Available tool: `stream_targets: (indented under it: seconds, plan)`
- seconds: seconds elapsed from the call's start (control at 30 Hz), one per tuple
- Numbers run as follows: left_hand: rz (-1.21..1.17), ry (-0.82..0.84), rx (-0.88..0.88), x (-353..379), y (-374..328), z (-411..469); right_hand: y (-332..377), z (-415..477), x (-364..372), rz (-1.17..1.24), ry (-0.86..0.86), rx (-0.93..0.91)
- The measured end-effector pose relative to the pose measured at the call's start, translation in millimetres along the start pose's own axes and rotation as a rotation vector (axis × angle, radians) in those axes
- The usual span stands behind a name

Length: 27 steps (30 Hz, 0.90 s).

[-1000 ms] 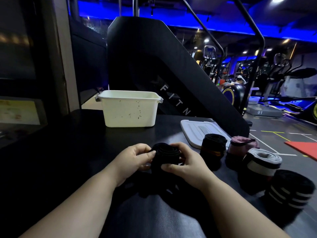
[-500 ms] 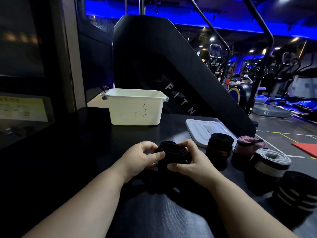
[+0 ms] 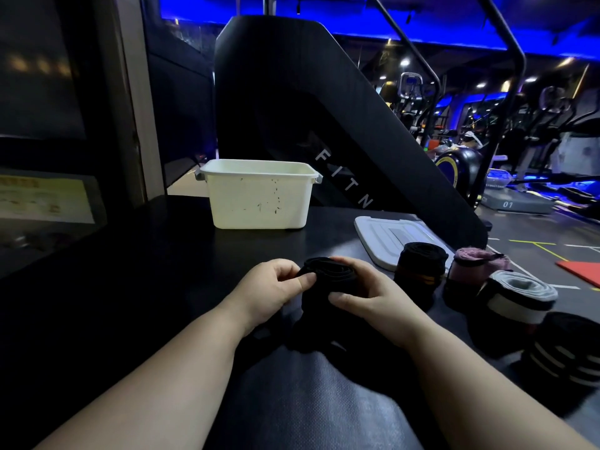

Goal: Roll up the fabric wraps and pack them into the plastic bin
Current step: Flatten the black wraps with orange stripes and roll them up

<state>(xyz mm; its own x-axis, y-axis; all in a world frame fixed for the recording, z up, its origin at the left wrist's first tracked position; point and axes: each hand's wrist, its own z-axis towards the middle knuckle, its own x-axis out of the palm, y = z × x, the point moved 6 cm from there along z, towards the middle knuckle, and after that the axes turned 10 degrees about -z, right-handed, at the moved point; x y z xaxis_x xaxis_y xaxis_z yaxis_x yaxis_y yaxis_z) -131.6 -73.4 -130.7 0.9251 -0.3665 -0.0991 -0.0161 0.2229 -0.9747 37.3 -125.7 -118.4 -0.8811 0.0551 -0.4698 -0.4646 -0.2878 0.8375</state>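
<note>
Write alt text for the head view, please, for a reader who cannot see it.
A left hand and a right hand grip a partly rolled black wrap over a dark table. Beyond stand a white plastic bin and a flat lid; four rolled wraps stand at right.

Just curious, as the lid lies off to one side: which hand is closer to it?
Right. The right hand holds the black roll just short of the lid; the left hand holds the roll's other side, farther from the lid.
</note>
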Motion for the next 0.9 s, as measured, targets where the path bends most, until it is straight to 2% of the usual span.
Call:
stream_targets:
  seconds: [0.13, 0.3, 0.57, 0.7, 0.83, 0.9]
  plan:
    - [0.09, -0.056, 0.089, -2.3, -6.3, -1.1, -2.6, 3.7, 0.0, -0.085, -0.109, -0.021]
    - [0.013, -0.019, 0.097, -0.6, -8.1, -4.7, -4.7, 5.4, -1.0, -0.207, -0.201, -0.003]
    - [0.087, -0.103, 0.167, 1.5, -15.2, -2.2, -0.4, 4.6, 1.2, -0.293, -0.26, 0.021]
    - [0.097, -0.132, 0.156, 0.2, -13.4, -1.7, 0.6, 5.5, -1.0, -0.211, -0.149, 0.04]
    - [0.057, -0.178, 0.128, -6.7, -9.0, -1.4, -1.8, 4.2, 0.9, 0.128, 0.07, 0.041]
    - [0.011, -0.17, 0.113, -8.5, -7.4, -1.0, -5.7, 4.5, 0.5, 0.158, 0.101, 0.064]
